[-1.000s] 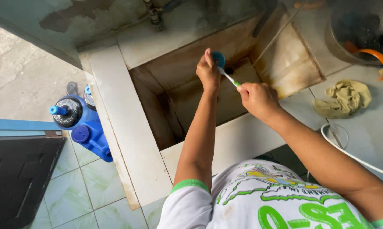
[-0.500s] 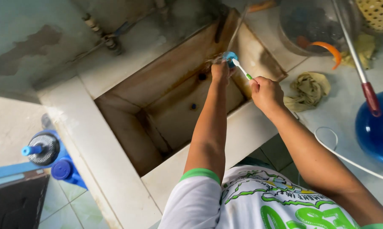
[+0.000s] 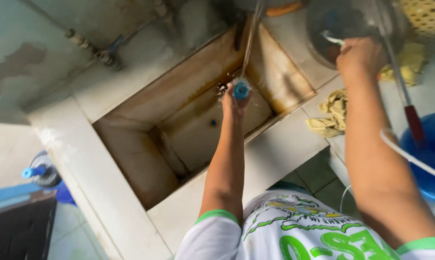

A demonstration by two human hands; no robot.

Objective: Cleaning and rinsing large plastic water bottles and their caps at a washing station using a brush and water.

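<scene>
My left hand (image 3: 234, 101) reaches over a stained, rust-brown sink (image 3: 275, 149) and grips a small round blue piece (image 3: 241, 89). A thin stream of water (image 3: 250, 43) falls onto that piece and splashes. My right hand (image 3: 359, 60) is up at the far right, closed on a thin white and green brush (image 3: 332, 38). It hovers at the rim of a dark round bowl (image 3: 342, 21) on the counter. The two hands are well apart.
A crumpled yellow cloth (image 3: 334, 113) lies on the counter by the sink corner. A blue container (image 3: 431, 154), a red-handled rod (image 3: 414, 123) and a white cord (image 3: 410, 156) are at right. A yellow basket (image 3: 427, 14) sits top right. A blue jug (image 3: 41, 171) stands on the floor at left. A wall pipe (image 3: 102, 53) runs above the sink.
My right hand has left the blue piece and carried the brush up to the dark bowl. My left hand now holds the blue piece under running water.
</scene>
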